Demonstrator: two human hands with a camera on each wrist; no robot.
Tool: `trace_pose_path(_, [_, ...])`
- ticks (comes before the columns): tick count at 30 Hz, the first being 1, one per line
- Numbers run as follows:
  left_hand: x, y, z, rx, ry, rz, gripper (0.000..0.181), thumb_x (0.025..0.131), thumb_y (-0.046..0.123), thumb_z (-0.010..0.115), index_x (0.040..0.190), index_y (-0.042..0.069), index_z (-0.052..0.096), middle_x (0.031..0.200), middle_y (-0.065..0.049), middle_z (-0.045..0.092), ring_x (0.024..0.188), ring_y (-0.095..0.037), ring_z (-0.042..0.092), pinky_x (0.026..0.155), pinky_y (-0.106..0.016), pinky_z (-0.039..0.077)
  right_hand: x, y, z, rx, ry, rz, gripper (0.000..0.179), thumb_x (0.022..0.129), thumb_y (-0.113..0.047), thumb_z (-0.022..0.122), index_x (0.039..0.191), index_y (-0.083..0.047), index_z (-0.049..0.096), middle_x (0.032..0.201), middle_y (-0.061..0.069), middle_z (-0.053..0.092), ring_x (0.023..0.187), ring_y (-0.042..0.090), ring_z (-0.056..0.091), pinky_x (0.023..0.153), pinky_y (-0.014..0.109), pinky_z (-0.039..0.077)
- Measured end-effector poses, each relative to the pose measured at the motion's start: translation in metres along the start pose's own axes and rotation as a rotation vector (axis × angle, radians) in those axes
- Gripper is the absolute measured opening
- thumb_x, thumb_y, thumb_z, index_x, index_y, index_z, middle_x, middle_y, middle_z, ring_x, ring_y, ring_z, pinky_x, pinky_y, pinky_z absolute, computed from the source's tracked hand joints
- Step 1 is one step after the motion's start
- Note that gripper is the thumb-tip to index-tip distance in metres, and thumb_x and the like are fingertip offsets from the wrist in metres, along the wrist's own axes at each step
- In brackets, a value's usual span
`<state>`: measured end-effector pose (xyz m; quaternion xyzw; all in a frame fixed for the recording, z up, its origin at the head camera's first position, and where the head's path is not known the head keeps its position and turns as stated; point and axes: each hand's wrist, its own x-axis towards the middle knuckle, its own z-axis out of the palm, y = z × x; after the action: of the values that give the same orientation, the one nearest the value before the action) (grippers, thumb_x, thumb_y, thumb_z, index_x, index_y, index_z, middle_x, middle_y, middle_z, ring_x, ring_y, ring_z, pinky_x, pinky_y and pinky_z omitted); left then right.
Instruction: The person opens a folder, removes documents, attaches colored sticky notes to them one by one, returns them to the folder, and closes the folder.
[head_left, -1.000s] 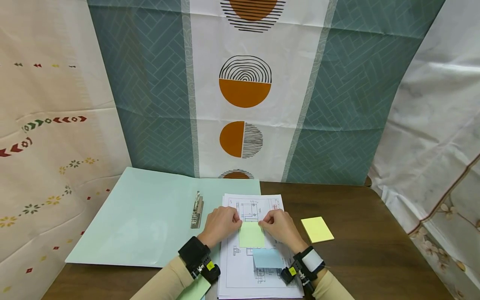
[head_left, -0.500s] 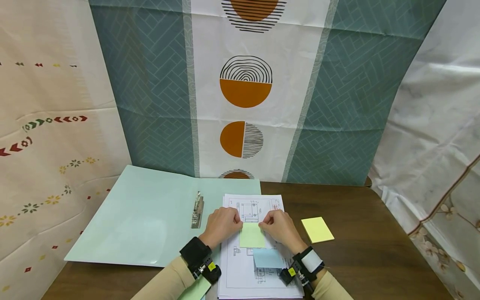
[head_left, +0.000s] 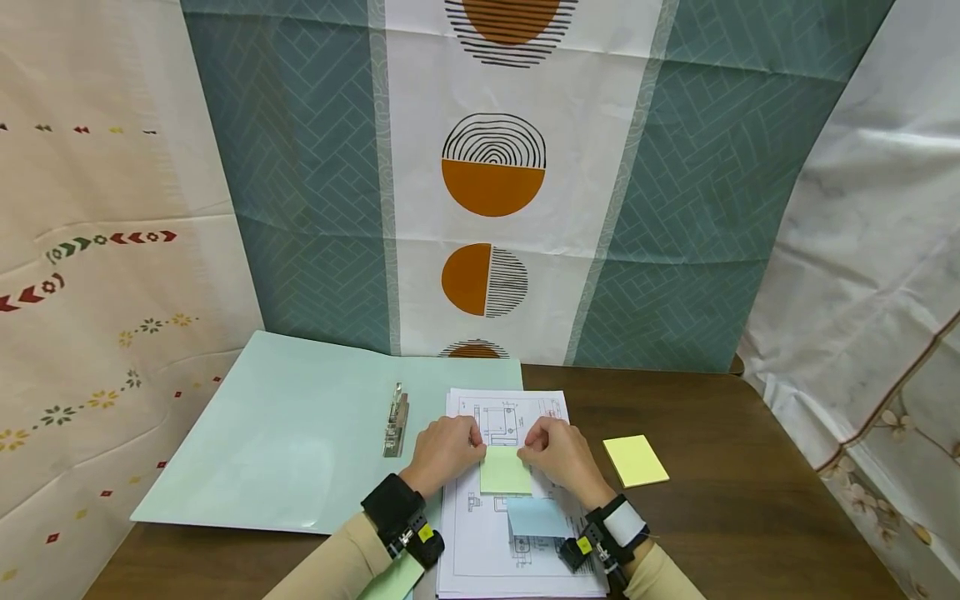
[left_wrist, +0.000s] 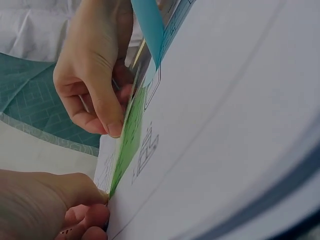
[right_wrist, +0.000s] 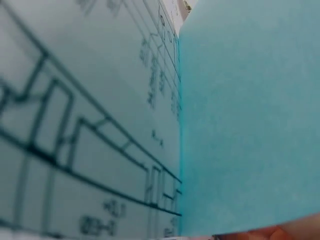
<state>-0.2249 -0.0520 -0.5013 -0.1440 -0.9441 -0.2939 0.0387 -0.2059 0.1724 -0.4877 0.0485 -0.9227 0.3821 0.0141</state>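
Left hand [head_left: 444, 454]: fingers curled, thumb and fingertips pinching the upper left corner of a pale yellow-green square paper note [head_left: 506, 472]. Right hand [head_left: 558, 458] mirrors it at the upper right corner, thumb on the edge, fingers bent beneath. Note spans the gap between the two, its body reaching from the fingertips toward the wearer. It lies over a stack of white printed sheets [head_left: 476, 562] bearing black line drawings; from where I stand, cannot tell how much of it touches the top page.

Nearer the wearer, just below the held note: light blue square paper note [head_left: 538, 518], on the same page, inward of the right wrist. Part of it stands up at an angle from the print.

Left of the stack: pale mint-green smooth folder [head_left: 277, 433], spread wide, silver metal clip [head_left: 395, 423] on it, just beyond the left hand. Another pale green paper piece [head_left: 393, 577] shows partly under the left forearm. Right of the right hand, apart from it: bright yellow square note pad [head_left: 636, 461], turned slightly, on the dark brown wooden table [head_left: 738, 492].
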Motion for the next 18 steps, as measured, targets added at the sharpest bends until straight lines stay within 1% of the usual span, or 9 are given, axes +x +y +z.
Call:
trace_pose_path(2, [0.001,-0.004,0.003,0.002,-0.001,0.014,0.016,0.094,0.017,0.083,0.083,0.016,0.071,0.075,0.002,0.067,0.063,-0.012,0.053,0.055,-0.028,0.037,-0.001,-0.003,-0.001,-0.029,0.003,-0.02,0.017,0.09,-0.011,0.093,0.093,-0.01,0.076,0.078,-0.001,0.062,0.073,0.012,0.055,0.064,0.023,0.039])
trace_pose_path(3, [0.0,-0.001,0.0,-0.01,-0.012,0.003,0.017,0.093,0.017,0.084,0.082,0.016,0.071,0.075,0.002,0.067,0.063,-0.012,0.053,0.055,-0.028,0.037,-0.002,-0.005,-0.002,-0.048,0.01,-0.037,0.016,0.09,-0.011,0.093,0.094,-0.01,0.078,0.079,-0.001,0.063,0.073,0.012,0.056,0.064,0.024,0.04])
trace_pose_path(6, [0.005,-0.01,0.009,-0.001,-0.012,0.011,0.016,0.094,0.022,0.083,0.083,0.019,0.072,0.075,0.005,0.067,0.064,-0.011,0.054,0.055,-0.027,0.038,-0.005,-0.012,-0.004,-0.107,0.035,-0.111,0.015,0.087,-0.012,0.095,0.097,-0.009,0.084,0.085,-0.002,0.07,0.078,0.012,0.063,0.069,0.026,0.046])
trace_pose_path(9, [0.009,-0.014,0.013,0.005,-0.013,0.009,0.017,0.094,0.022,0.084,0.082,0.021,0.072,0.074,0.006,0.067,0.063,-0.01,0.054,0.054,-0.027,0.039,-0.008,-0.021,-0.006,-0.172,0.041,-0.212,0.018,0.086,-0.013,0.096,0.101,-0.007,0.088,0.095,0.002,0.079,0.089,0.017,0.073,0.076,0.03,0.054])
trace_pose_path(11, [0.011,-0.017,0.017,0.017,-0.015,-0.003,0.017,0.094,0.023,0.083,0.082,0.023,0.072,0.074,0.007,0.067,0.063,-0.009,0.054,0.054,-0.026,0.039,-0.011,-0.026,-0.007,-0.206,0.027,-0.281,0.021,0.086,-0.012,0.096,0.105,-0.005,0.089,0.104,0.005,0.084,0.093,0.02,0.077,0.078,0.03,0.056])
trace_pose_path(12, [0.011,-0.016,0.016,0.015,-0.015,-0.008,0.017,0.094,0.023,0.084,0.081,0.023,0.072,0.074,0.007,0.067,0.063,-0.009,0.054,0.054,-0.026,0.039,-0.012,-0.028,-0.007,-0.227,0.019,-0.312,0.023,0.086,-0.012,0.096,0.106,-0.005,0.089,0.107,0.007,0.086,0.095,0.021,0.079,0.077,0.028,0.055])
trace_pose_path(15, [0.011,-0.015,0.015,0.01,-0.012,-0.008,0.017,0.094,0.023,0.084,0.081,0.022,0.072,0.074,0.007,0.068,0.063,-0.009,0.054,0.054,-0.026,0.039,-0.015,-0.032,-0.007,-0.243,-0.032,-0.379,0.028,0.088,-0.012,0.095,0.113,-0.002,0.088,0.118,0.011,0.088,0.076,0.01,0.07,0.064,0.022,0.043])
trace_pose_path(17, [0.011,-0.014,0.014,0.006,-0.012,-0.011,0.017,0.094,0.023,0.084,0.081,0.022,0.072,0.074,0.007,0.068,0.063,-0.009,0.054,0.054,-0.026,0.039,-0.017,-0.033,-0.007,-0.24,-0.077,-0.39,0.032,0.089,-0.013,0.094,0.119,-0.002,0.087,0.125,0.012,0.087,0.061,0.003,0.053,0.058,0.019,0.033])
trace_pose_path(18, [0.01,-0.014,0.014,0.004,-0.012,-0.009,0.017,0.094,0.024,0.083,0.081,0.022,0.073,0.074,0.007,0.068,0.063,-0.009,0.054,0.054,-0.026,0.039,-0.017,-0.034,-0.006,-0.233,-0.106,-0.388,0.034,0.09,-0.014,0.093,0.121,-0.002,0.086,0.127,0.013,0.086,0.056,0.002,0.042,0.055,0.02,0.027])
